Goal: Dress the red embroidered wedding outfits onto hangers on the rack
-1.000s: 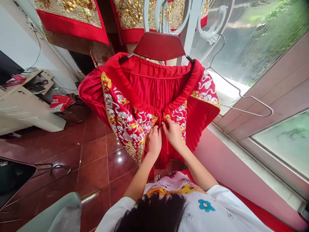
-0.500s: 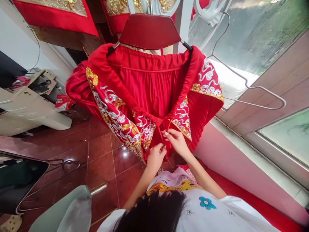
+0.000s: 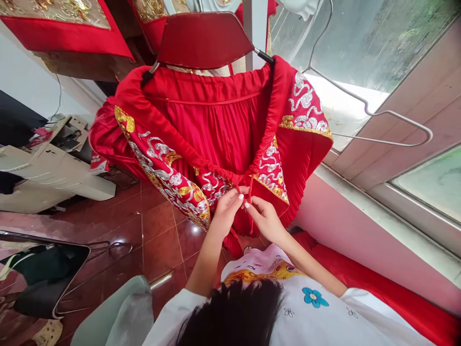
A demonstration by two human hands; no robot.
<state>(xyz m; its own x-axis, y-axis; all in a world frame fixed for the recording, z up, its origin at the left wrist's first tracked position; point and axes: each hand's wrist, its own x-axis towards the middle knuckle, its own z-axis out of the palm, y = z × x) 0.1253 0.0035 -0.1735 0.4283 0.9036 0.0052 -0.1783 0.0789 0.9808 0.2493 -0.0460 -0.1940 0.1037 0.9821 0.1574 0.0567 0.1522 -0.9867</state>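
A red pleated garment [image 3: 216,129] with silver and gold embroidered borders hangs open from a red hanger [image 3: 203,41] in front of me. My left hand [image 3: 225,211] and my right hand [image 3: 264,218] meet at the bottom of its front opening. Both pinch thin red tie strings [image 3: 248,192] where the two embroidered edges come together. The fingers of each hand are closed on the strings.
A bare wire hanger [image 3: 374,115] hangs at the right by the window [image 3: 363,43]. More red and gold garments [image 3: 61,21] hang above left. A white table [image 3: 54,173] with clutter stands left on the tiled floor; a wire chair frame [image 3: 90,269] sits lower left.
The view has shifted, so the garment sits further left and higher. My hands dropped from the edges to the strings, then my left hand rose to meet the right at the ties.
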